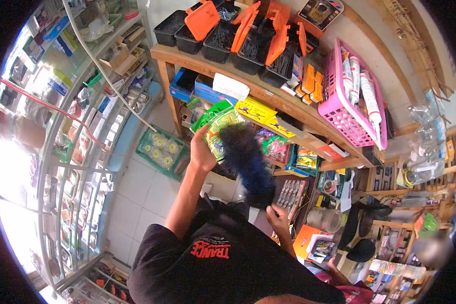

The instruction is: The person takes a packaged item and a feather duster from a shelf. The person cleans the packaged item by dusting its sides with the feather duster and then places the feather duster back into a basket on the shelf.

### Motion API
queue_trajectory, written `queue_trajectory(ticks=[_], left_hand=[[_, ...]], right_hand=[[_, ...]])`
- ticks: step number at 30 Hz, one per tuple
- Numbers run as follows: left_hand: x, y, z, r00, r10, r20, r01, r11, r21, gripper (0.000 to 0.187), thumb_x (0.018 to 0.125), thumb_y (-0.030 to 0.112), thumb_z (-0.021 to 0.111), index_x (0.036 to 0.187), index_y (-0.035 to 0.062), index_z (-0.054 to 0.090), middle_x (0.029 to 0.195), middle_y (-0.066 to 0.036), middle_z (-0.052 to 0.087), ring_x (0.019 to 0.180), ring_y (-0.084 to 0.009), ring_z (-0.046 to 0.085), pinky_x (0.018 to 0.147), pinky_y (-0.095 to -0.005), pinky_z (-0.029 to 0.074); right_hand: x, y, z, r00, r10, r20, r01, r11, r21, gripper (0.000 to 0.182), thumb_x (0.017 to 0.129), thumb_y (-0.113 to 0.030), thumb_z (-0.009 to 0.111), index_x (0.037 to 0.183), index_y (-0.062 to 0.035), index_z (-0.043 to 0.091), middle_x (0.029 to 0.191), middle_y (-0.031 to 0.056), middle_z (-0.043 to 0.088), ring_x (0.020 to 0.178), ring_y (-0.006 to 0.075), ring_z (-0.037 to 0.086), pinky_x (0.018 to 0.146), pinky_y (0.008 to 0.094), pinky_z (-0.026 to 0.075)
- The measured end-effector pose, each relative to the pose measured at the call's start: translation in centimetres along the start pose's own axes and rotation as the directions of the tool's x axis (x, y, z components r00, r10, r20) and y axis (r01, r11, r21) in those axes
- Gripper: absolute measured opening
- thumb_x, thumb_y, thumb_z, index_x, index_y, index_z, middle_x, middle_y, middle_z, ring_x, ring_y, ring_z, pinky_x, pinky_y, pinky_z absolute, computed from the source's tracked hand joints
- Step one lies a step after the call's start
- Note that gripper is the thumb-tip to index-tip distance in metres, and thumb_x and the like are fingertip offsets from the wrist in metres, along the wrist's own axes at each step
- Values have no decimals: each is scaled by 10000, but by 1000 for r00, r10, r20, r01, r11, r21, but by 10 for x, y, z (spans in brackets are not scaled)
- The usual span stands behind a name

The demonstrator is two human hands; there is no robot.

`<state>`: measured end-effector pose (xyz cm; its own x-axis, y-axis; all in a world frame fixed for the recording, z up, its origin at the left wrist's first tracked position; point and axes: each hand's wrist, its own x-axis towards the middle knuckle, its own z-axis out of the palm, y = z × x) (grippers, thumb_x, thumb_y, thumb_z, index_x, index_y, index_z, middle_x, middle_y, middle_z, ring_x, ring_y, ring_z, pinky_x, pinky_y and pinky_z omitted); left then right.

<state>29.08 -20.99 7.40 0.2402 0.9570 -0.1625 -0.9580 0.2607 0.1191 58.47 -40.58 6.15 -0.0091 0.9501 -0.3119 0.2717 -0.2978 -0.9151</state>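
Note:
My left hand (202,152) grips a plastic packet (219,119) with a green printed header and yellow-green contents, held up before the lower shelf of the wooden rack. Lower and to the right, my right hand (277,218) is closed round the handle end of a fluffy duster (253,175), black to dark blue. The duster's head reaches up and left, overlapping the packet's right side in this view. Behind the packet sit a yellow printed box (261,115) and other colourful bagged goods (276,147).
Open black bins with orange lids (202,20) line the rack top, with a pink basket (347,119) of sealant tubes. A green crate (159,175) stands on the tiled floor (137,197). Glass shelving (76,147) runs along the left. Another person's hand (334,266) shows at lower right.

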Motion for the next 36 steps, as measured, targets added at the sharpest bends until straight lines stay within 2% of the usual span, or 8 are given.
queue_trajectory(ticks=[6, 10, 14, 18, 22, 26, 34, 36], left_hand=[[2, 2, -3, 1000, -9, -1, 9, 998, -62, 413, 936, 272, 443, 1210, -25, 526, 1098, -153, 642, 915, -277, 650, 843, -397, 524], [5, 10, -10, 997, -79, 20, 78, 997, 28, 421, 949, 263, 405, 1235, -24, 514, 1112, -164, 635, 944, -291, 643, 849, -394, 523], [0, -3, 5, 1000, 8, -27, -7, 1000, 8, 414, 946, 271, 416, 1217, -21, 526, 1104, -160, 638, 933, -283, 646, 846, -396, 524], [11, 2, -33, 994, -103, 34, 101, 994, 37, 393, 959, 262, 389, 1214, 1, 537, 1105, -144, 643, 946, -272, 643, 851, -390, 521], [0, -10, -6, 997, -40, -72, 45, 997, 70, 379, 952, 275, 416, 1205, 26, 551, 1130, -126, 641, 985, -263, 634, 895, -394, 497], [5, -3, -20, 992, -122, 12, 119, 983, 138, 411, 947, 308, 422, 1224, 28, 542, 1144, -128, 635, 990, -263, 632, 887, -395, 498], [4, -14, -21, 996, -90, 10, 88, 990, 113, 475, 946, 363, 424, 1269, 25, 503, 1201, -147, 606, 1042, -283, 614, 902, -402, 492], [-6, -22, 6, 997, -71, 9, 70, 996, 61, 474, 946, 363, 426, 1270, 24, 498, 1199, -155, 603, 1037, -282, 616, 895, -403, 496]], right_hand=[[1, 13, -3, 997, 75, 4, -75, 986, 146, 319, 942, -191, 577, 678, -28, 503, 568, -39, 425, 509, 48, 376, 466, 235, 285], [-3, 9, 2, 998, -48, 52, 50, 998, -49, 349, 953, -175, 560, 647, -56, 442, 549, -34, 409, 473, 56, 373, 440, 235, 279], [-11, 33, 3, 983, 183, -3, -180, 971, 157, 238, 919, -230, 613, 880, -2, 670, 588, -56, 460, 537, 44, 402, 485, 231, 318], [-20, 27, 13, 995, 98, 11, -97, 995, -31, 330, 963, -220, 540, 679, -62, 486, 584, -36, 413, 509, 51, 359, 465, 235, 255], [-28, 22, 20, 973, 229, -14, -216, 938, 271, 312, 951, -252, 554, 727, -35, 562, 595, -52, 415, 528, 55, 356, 480, 243, 264], [-29, 42, 9, 995, 72, -74, -81, 988, -132, 300, 917, -259, 623, 726, -27, 613, 567, -63, 441, 525, 28, 383, 466, 232, 299], [-38, 26, 18, 981, -96, -166, 73, 987, -140, 321, 910, -267, 629, 781, 27, 625, 587, -53, 449, 556, 47, 384, 494, 242, 324], [-44, 50, 17, 980, 132, -147, -119, 989, 92, 273, 916, -240, 621, 912, 26, 680, 595, -54, 453, 558, 41, 384, 495, 234, 321]])
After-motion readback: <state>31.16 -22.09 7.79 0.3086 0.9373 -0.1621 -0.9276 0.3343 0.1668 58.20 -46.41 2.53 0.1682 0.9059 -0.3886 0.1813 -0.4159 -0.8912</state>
